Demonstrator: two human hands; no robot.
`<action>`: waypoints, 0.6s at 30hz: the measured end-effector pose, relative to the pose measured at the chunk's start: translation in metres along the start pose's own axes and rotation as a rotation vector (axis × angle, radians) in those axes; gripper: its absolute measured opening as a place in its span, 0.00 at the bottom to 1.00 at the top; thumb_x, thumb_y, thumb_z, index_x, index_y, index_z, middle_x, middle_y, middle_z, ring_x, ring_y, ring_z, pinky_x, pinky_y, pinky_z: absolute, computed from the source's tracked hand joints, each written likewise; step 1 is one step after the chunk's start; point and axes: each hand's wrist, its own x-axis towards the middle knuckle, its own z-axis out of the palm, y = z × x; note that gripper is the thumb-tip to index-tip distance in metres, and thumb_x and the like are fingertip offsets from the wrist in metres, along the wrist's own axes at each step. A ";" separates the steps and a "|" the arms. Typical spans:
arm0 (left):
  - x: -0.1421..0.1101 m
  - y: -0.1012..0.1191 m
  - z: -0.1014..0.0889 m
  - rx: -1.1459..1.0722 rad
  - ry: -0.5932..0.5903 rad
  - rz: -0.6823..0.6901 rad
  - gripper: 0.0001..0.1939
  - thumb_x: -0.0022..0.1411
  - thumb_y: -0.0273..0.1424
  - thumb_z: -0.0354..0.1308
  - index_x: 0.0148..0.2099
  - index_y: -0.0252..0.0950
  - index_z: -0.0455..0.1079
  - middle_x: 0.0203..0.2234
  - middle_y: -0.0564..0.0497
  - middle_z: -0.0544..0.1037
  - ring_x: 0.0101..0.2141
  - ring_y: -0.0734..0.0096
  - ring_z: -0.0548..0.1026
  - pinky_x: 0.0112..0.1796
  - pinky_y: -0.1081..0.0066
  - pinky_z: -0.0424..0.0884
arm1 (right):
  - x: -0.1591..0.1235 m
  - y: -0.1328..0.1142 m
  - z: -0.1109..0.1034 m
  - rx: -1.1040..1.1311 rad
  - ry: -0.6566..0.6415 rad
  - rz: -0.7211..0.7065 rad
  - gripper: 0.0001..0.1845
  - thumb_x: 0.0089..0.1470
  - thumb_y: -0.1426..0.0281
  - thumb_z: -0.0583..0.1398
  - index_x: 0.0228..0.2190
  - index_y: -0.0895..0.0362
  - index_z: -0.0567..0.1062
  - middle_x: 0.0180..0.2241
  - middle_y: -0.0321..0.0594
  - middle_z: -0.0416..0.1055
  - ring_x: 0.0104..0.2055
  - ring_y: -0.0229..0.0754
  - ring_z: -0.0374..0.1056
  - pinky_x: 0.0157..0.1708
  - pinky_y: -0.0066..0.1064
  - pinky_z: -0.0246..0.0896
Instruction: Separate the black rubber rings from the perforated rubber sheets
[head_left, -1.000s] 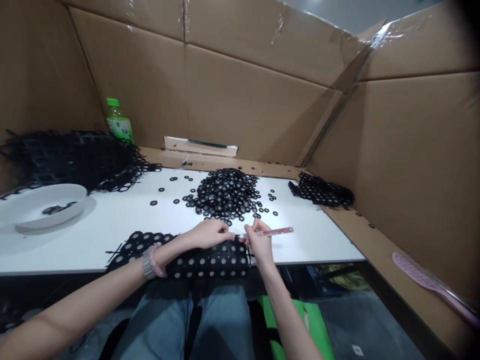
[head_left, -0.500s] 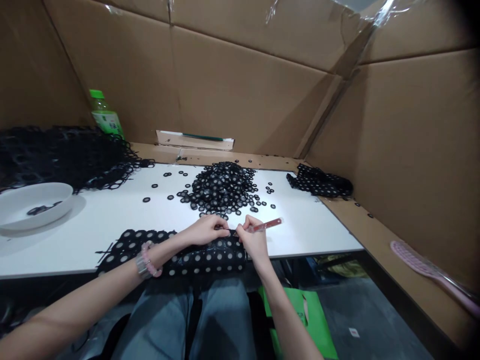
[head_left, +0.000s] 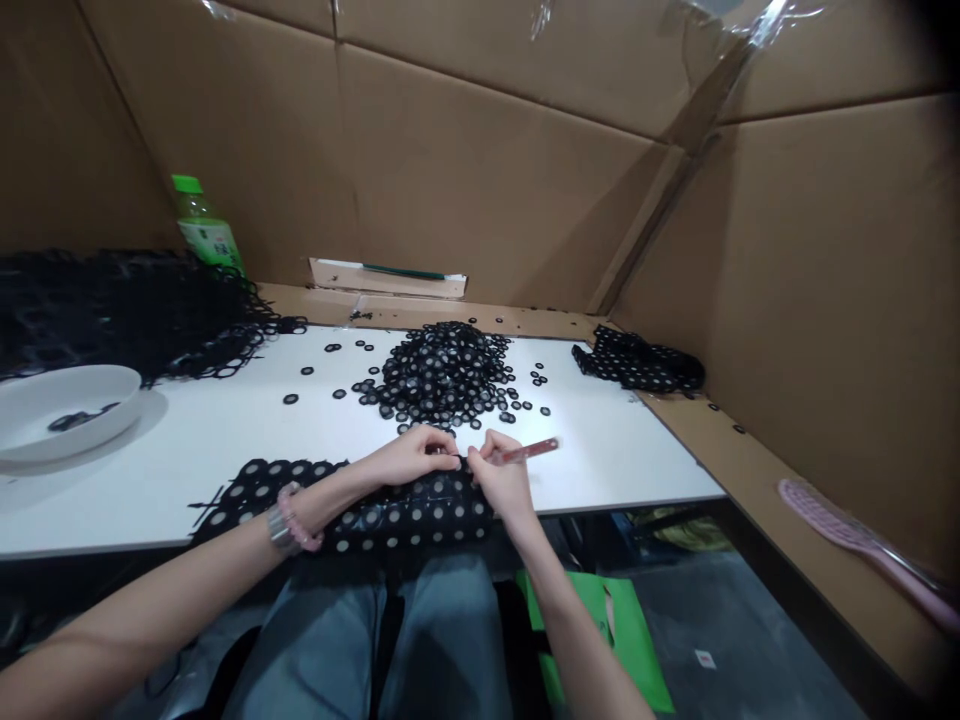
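Observation:
A black rubbery sheet [head_left: 416,517] dotted with pale round spots lies along the table's front edge, partly over my lap. My left hand [head_left: 418,455] is closed, its thumb and forefinger pinching the sheet's far edge. My right hand [head_left: 504,478] grips a slim tool with a flat reddish-brown handle [head_left: 536,450] that points to the right; its working end is hidden by my fingers. The fingertips of both hands sit close together at the sheet's far edge. Just beyond them rises a pile of small black rings with pale centres [head_left: 446,370].
On the left are a white bowl [head_left: 112,425] with black scraps, a heap of black perforated waste [head_left: 112,310] and a green-capped bottle [head_left: 206,235]. A crumpled dotted sheet [head_left: 641,362] lies at right, a pink hairbrush [head_left: 832,520] farther right. Cardboard walls [head_left: 510,180] surround the table.
Both hands have shifted very slightly at the sheet's edge, and the tool's handle has dipped a little to the left. The camera view has moved slightly.

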 end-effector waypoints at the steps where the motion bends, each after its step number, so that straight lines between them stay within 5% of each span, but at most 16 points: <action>1: -0.001 0.003 -0.001 0.117 0.028 -0.024 0.11 0.55 0.35 0.51 0.29 0.34 0.70 0.23 0.54 0.73 0.27 0.71 0.68 0.28 0.76 0.60 | 0.002 0.001 -0.003 0.056 0.025 0.024 0.16 0.40 0.72 0.59 0.13 0.54 0.55 0.09 0.24 0.52 0.13 0.32 0.51 0.16 0.25 0.45; 4: -0.004 0.015 -0.001 0.516 0.109 -0.025 0.07 0.53 0.33 0.54 0.31 0.35 0.70 0.26 0.52 0.74 0.28 0.67 0.70 0.28 0.73 0.59 | 0.003 0.002 -0.010 0.228 0.168 0.068 0.17 0.43 0.69 0.58 0.16 0.53 0.52 0.09 0.21 0.49 0.10 0.30 0.48 0.15 0.23 0.51; 6: -0.002 0.024 -0.002 0.695 0.128 0.106 0.08 0.53 0.30 0.54 0.37 0.35 0.69 0.33 0.49 0.74 0.33 0.65 0.71 0.32 0.72 0.60 | -0.002 -0.001 -0.012 0.321 0.269 0.070 0.18 0.45 0.69 0.58 0.17 0.53 0.50 0.09 0.19 0.48 0.10 0.28 0.47 0.18 0.24 0.56; 11: 0.019 0.042 -0.009 0.856 -0.195 0.514 0.10 0.56 0.25 0.55 0.42 0.38 0.69 0.38 0.50 0.74 0.40 0.67 0.70 0.38 0.71 0.58 | -0.030 -0.016 -0.018 0.471 0.390 0.063 0.20 0.44 0.70 0.60 0.17 0.54 0.52 0.09 0.19 0.51 0.11 0.27 0.47 0.20 0.23 0.61; 18: 0.037 0.054 -0.007 1.034 -0.327 0.585 0.04 0.49 0.23 0.62 0.30 0.36 0.72 0.32 0.48 0.76 0.33 0.68 0.71 0.33 0.71 0.58 | -0.064 -0.046 -0.051 0.612 0.563 0.019 0.21 0.41 0.72 0.64 0.16 0.56 0.53 0.08 0.19 0.52 0.11 0.25 0.46 0.22 0.23 0.66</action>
